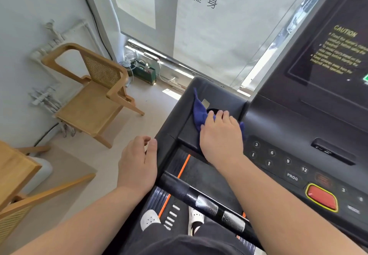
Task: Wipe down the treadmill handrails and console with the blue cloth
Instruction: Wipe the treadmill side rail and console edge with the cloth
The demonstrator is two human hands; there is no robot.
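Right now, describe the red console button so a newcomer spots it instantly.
Start at the dark treadmill console on the right. Follow it down past the PROG key to the red button. It alone is large, red and yellow-rimmed; neighbouring keys are flat and black.

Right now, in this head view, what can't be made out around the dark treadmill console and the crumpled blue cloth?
Head view only:
Crumpled blue cloth: its near part lies under the right hand.
Round dark recess in the console tray: largely covered by cloth and hand.
Black console screen: cut off by the right edge; the fine yellow lines under CAUTION are too small to read.
Button labels beside the red stop button: blurred.
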